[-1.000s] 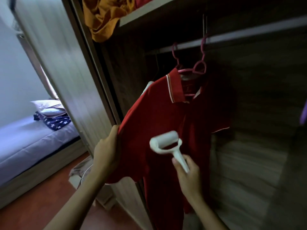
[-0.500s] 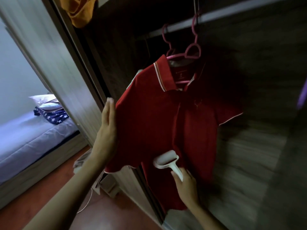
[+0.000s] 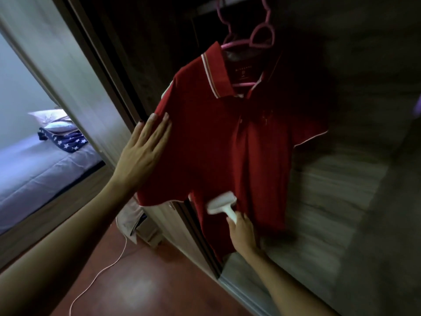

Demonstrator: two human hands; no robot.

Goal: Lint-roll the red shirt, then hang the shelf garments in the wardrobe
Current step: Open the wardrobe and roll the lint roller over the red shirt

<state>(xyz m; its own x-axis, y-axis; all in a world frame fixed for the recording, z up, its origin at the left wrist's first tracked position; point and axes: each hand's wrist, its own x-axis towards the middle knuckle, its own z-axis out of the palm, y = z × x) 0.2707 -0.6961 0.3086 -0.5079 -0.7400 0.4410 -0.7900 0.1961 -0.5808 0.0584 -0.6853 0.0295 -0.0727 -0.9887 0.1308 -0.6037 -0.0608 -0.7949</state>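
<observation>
- I see a red short-sleeved polo shirt (image 3: 227,137) hanging on a pink plastic hanger (image 3: 259,39) inside the dark wooden wardrobe (image 3: 341,179).
- Left hand (image 3: 143,153) lies flat, fingers straight, against the shirt's sleeve.
- Right hand (image 3: 242,233) grips a white plastic lint roller (image 3: 224,205), its head on the lower front.
- Star-patterned navy cloth (image 3: 63,140) lies on the bed (image 3: 38,172).

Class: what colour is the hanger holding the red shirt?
Pink; the hanger shows best in the head view.

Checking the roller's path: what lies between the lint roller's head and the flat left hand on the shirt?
Only bare red shirt fabric, in the head view: lint roller low, left hand on the sleeve.
</observation>
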